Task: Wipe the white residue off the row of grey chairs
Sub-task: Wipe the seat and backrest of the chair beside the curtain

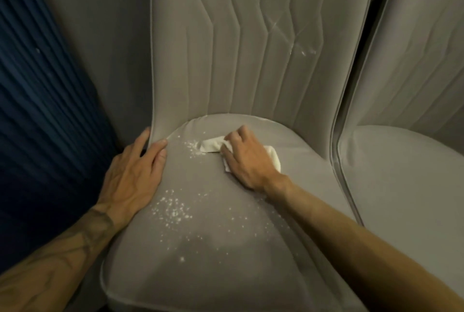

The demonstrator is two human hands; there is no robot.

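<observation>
A grey upholstered chair [226, 261] fills the middle of the view, its quilted backrest rising behind the seat. White powdery residue [173, 211] is scattered over the seat's left and middle, with a smaller patch beside the cloth and faint streaks on the backrest at upper right. My right hand [247, 158] grips a crumpled white cloth [211, 146] and presses it onto the rear of the seat. Flat on the seat's left edge lies my left hand [138, 173], its fingers straight and its fingertips at the base of the backrest.
A second grey chair [406, 173] stands close on the right, separated by a narrow gap. A dark blue ribbed surface [37, 110] runs along the left side, close to the chair.
</observation>
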